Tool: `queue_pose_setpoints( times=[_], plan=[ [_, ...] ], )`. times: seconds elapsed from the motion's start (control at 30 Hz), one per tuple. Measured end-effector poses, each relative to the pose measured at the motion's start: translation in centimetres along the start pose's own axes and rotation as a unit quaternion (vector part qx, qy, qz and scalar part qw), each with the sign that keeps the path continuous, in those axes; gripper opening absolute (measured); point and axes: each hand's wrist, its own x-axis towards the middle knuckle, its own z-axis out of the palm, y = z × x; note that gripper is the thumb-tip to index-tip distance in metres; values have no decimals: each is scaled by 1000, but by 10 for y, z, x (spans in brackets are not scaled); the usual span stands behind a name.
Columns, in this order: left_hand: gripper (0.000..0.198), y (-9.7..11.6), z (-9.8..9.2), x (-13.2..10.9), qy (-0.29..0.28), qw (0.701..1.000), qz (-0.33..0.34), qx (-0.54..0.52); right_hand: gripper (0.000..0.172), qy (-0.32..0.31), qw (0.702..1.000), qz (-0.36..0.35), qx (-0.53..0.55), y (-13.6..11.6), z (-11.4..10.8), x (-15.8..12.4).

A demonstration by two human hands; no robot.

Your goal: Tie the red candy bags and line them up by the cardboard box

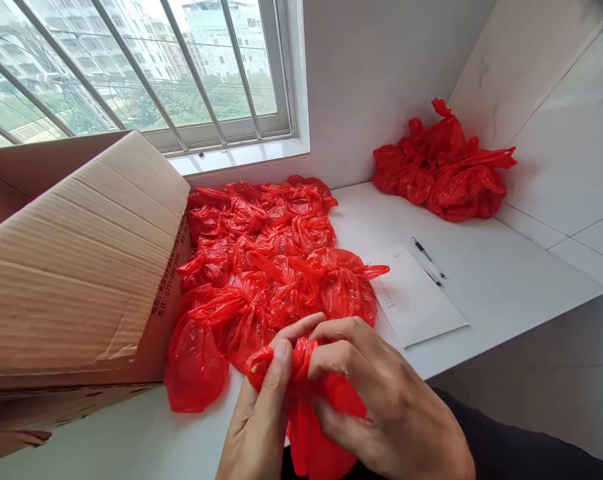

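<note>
At the table's front edge, my left hand pinches the gathered top of a red plastic bag, thumb pressed on the twisted plastic. My right hand is curled round the other side of the same bag's neck, its fingers bent onto the plastic. The lower part of the bag hangs beneath my hands and is partly hidden by my right hand. Just beyond, several tied red bags lie close together in rows, and one rests nearest the front left.
An open cardboard box stands at the left. White paper and a pen lie on the white table. More red bags are heaped at the back right. A barred window is behind.
</note>
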Motion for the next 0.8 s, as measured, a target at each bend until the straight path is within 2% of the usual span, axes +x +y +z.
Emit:
queue_pose_setpoints(
  times=[0.13, 0.2, 0.27, 0.37, 0.43, 0.53, 0.63, 0.7, 0.8],
  plan=[
    [43, 3, 4, -1, 35, 992, 74, 93, 25, -17, 998, 1, 58, 1, -10, 7],
    [40, 7, 6, 0, 22, 988, 93, 118, 25, -19, 996, 14, 80, 1, -15, 10],
    [39, 11, 7, 1, -22, 993, 56, 103, 24, -21, 995, 29, 93, 1, -18, 13],
    [42, 15, 6, 4, -87, 995, -37, 19, 24, -23, 994, 36, 100, 2, -19, 13],
    [42, 16, 5, 6, -104, 992, -65, -37, 24, -29, 994, 38, 102, 3, -18, 12],
    [30, 16, 2, 9, -99, 991, -62, -69, 26, -31, 993, 54, 104, 6, -16, 9],
    [25, 15, -3, 10, -90, 995, -26, -30, 32, -32, 991, 88, 100, 9, -16, 10],
    [21, 14, -6, 10, -100, 993, 27, 49, 33, -47, 987, 112, 107, 11, -16, 11],
    [15, 12, -9, 10, -103, 975, 106, 165, 29, -64, 980, 143, 125, 12, -19, 14]
  ],
)
